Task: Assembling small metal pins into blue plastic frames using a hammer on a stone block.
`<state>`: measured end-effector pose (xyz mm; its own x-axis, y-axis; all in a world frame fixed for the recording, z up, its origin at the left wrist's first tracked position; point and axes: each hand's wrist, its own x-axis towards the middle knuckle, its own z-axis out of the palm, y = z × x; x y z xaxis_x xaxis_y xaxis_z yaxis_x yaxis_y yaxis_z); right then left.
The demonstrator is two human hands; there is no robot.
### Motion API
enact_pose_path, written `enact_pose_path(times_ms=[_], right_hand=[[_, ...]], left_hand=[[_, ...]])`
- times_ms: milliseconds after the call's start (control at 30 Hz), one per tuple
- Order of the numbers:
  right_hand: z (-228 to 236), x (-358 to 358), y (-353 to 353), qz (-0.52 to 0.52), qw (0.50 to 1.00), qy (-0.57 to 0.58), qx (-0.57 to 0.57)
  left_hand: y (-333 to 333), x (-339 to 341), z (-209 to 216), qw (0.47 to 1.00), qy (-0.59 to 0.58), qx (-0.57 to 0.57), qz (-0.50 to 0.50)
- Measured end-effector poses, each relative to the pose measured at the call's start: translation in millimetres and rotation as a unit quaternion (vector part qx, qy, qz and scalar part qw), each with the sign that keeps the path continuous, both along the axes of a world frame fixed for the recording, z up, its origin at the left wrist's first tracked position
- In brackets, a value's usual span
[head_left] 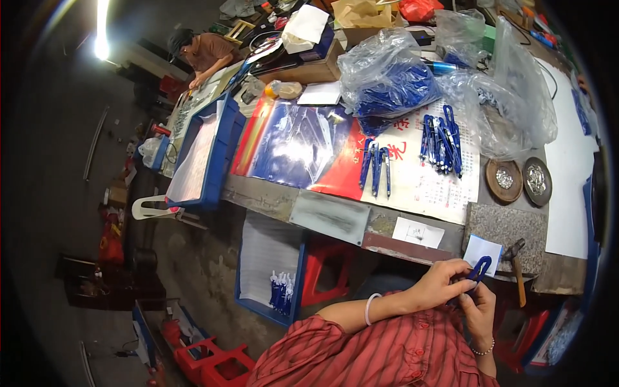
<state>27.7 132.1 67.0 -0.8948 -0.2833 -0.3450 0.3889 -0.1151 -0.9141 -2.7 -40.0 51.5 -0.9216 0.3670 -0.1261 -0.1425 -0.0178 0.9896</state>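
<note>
A looped blue strap (480,267) is pinched between my hands at the table's front edge, its loop standing up. My left hand (443,284) closes on it from the left with thumb and fingertips. My right hand (478,312) grips it from below, with the strap's lower end hidden in the fingers. Just beyond lies a white card (482,253) on a stone slab (509,222). A hammer (516,266) with a wooden handle rests at the slab's front edge. Bundles of similar blue straps (441,143) and a smaller group of blue straps (374,166) lie farther off.
Two round dishes of small metal parts, a wooden dish (504,180) and a dark dish (537,180), stand behind the slab. A clear bag (390,80) holds blue material. A blue tray (222,148) is at left; a blue crate (271,258) stands below. Another person (209,55) sits far left.
</note>
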Motion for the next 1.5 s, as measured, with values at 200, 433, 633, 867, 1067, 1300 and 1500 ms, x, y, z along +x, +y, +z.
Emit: enact_pose_path(times_ms=[200, 433, 633, 867, 1067, 1300, 1500], right_hand=[[-12, 6, 6, 0.016, 1.0, 0.007, 0.003], [-19, 7, 13, 0.042, 0.997, 0.019, 0.056], [-20, 11, 25, 0.062, 0.995, -0.073, 0.035], [-22, 9, 35, 0.071, 0.995, -0.062, 0.037], [-23, 8, 39, 0.089, 0.993, -0.061, 0.038], [-26, 8, 37, 0.073, 0.995, -0.038, 0.057], [-25, 4, 37, 0.068, 0.995, -0.041, 0.055]], left_hand=[[3, 3, -1, 0.999, 0.048, -0.022, 0.001], [3, 7, -7, 0.996, -0.079, 0.028, -0.031], [8, 7, -10, 0.979, -0.176, 0.083, -0.061], [17, 3, -15, 0.97, -0.209, 0.093, -0.079], [25, 10, -19, 0.975, -0.199, 0.092, -0.037], [27, 5, -13, 0.982, -0.178, 0.058, -0.025], [23, 3, -12, 0.988, -0.146, 0.028, -0.044]])
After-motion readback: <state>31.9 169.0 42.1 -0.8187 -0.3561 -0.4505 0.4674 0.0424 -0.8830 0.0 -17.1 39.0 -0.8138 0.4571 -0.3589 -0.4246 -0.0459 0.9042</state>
